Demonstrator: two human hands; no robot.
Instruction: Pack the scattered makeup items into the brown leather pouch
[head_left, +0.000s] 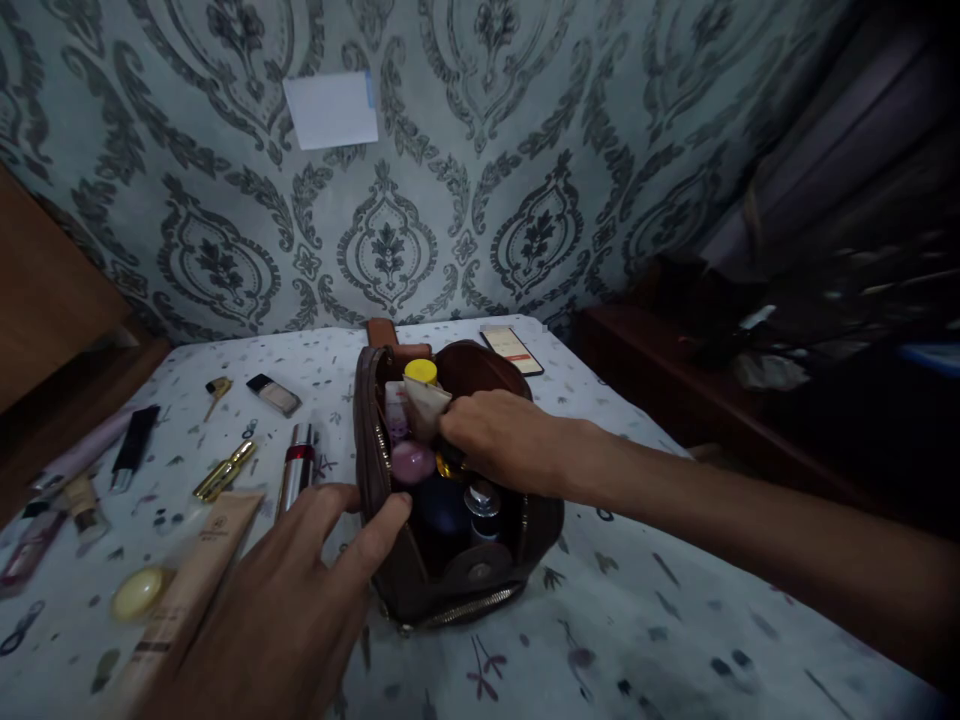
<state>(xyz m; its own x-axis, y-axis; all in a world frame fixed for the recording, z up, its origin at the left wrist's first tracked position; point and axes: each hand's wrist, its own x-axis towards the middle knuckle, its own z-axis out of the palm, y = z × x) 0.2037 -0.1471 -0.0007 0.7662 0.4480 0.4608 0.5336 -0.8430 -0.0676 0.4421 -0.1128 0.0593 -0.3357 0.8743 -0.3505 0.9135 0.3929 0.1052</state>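
Observation:
A dark brown zippered bag (472,560) stands open on the patterned cloth, with a yellow-capped item (421,373), a pink round item (412,462) and a silver-capped bottle (482,500) inside. My right hand (499,435) reaches into it, fingers curled beside a cream-coloured tube end (427,405); its fingertips are partly hidden, and whether it grips the tube is unclear. My left hand (300,590) has its fingers apart, thumb at the bag's left rim, nothing held. A beige tube (199,570) lies partly behind it.
Left on the cloth lie a red-and-silver tube (298,465), a gold item (225,471), a small bottle (274,394), a black tube (135,447) and a yellow round item (140,593). A phone (511,350) lies behind the bag, near the patterned wall.

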